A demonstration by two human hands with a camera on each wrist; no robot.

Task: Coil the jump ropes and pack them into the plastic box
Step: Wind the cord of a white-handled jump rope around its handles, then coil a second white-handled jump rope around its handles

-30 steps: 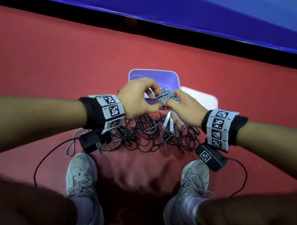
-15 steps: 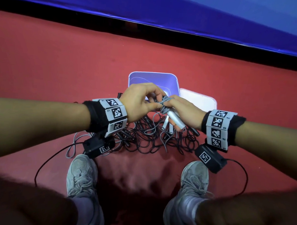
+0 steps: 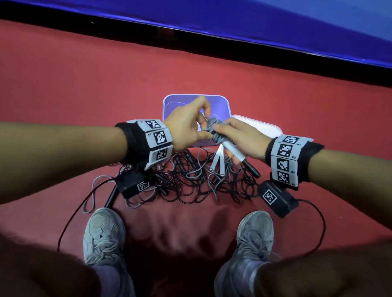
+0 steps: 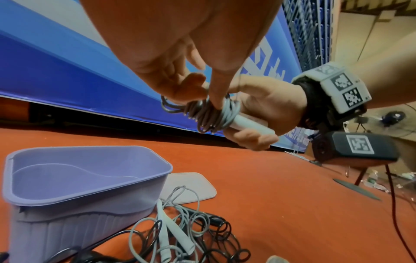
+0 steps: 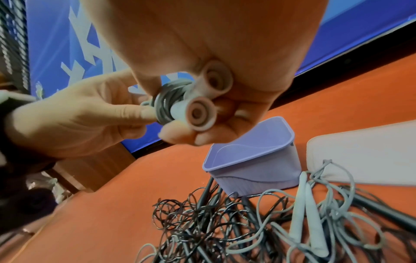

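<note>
Above red floor (image 3: 80,98), both hands' fingers (image 3: 218,127) grasp the coiled grey rope (image 3: 211,128).

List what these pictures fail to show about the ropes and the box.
- Black rope count: the tangled pile overlaps too much, head view.
- Free end of the grey rope: covered by the left hand, left wrist view.
- Lid: cut by the frame edge, right wrist view.
- Plastic box floor: partly behind both hands, head view.

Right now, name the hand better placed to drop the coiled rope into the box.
Right hand: it grips both handles of the coiled grey rope. The left hand only pinches the cord.
</note>
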